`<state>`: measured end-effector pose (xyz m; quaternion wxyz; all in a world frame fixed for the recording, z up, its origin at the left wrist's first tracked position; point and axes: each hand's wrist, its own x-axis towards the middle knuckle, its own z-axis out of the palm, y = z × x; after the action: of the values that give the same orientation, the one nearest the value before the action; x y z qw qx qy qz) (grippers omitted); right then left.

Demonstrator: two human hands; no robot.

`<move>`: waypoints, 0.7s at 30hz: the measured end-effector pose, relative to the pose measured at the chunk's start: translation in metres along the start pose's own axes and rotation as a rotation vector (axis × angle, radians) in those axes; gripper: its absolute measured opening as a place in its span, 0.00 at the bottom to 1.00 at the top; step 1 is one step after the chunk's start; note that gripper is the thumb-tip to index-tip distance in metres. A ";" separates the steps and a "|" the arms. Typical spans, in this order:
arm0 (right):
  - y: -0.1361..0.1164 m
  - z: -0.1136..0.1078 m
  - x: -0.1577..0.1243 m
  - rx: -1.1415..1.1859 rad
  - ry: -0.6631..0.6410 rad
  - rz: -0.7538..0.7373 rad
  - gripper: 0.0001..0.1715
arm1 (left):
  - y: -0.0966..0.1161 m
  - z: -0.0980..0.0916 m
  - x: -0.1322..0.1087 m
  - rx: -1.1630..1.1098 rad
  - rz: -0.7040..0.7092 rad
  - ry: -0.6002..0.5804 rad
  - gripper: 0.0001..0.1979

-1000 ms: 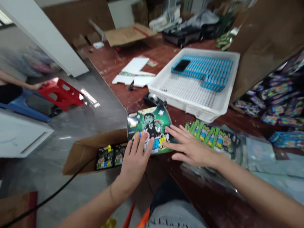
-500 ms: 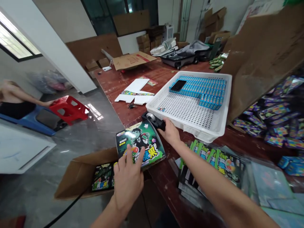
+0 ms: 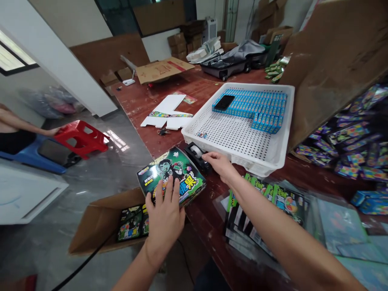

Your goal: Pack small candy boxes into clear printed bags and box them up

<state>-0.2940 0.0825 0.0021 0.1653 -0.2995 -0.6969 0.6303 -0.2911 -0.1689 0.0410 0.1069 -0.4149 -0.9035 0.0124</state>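
A green and black printed candy box [image 3: 169, 173] lies tilted at the table's edge, partly over an open carton. My left hand [image 3: 165, 214] rests on its lid, fingers stretched out and slightly apart. Just beyond the box sits a black tape dispenser [image 3: 197, 157] with a roll of clear tape [image 3: 196, 151]. At the dispenser's near right end, my right hand [image 3: 220, 163] has thumb and forefinger pinched together. Whatever lies between those fingertips is too small to make out.
The brown carton [image 3: 93, 220] below holds more green boxes. A white perforated basket [image 3: 236, 159] contains rows of small blue boxes and a black phone [image 3: 224, 102]. Flat printed packaging [image 3: 287, 204] lies beside my right forearm. Across the floor, a person's hand touches a red stool [image 3: 81, 137].
My right hand's grip at the tape dispenser has shifted from around its end to a fingertip pinch. My left hand stays on the candy box; the view has shifted slightly.
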 end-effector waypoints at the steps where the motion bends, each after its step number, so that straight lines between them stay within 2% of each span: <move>1: -0.002 -0.003 -0.005 0.044 -0.004 0.005 0.25 | 0.000 0.000 0.000 -0.006 -0.003 -0.002 0.38; 5: -0.005 -0.018 -0.030 0.142 -0.012 0.072 0.24 | 0.003 0.001 0.001 -0.044 -0.013 0.030 0.39; 10: 0.005 -0.027 -0.045 0.161 0.003 0.157 0.16 | 0.008 0.005 0.004 -0.095 -0.034 0.076 0.41; 17: 0.025 -0.026 -0.041 -0.050 0.138 0.090 0.10 | 0.011 0.004 0.004 -0.079 -0.048 0.035 0.36; 21: 0.024 -0.031 -0.061 -0.163 0.210 0.010 0.09 | 0.008 0.001 0.000 -0.094 0.018 -0.029 0.31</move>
<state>-0.2232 0.0686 -0.0078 0.2093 -0.3798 -0.7232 0.5376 -0.2850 -0.1634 0.0393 0.0742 -0.4274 -0.9007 -0.0229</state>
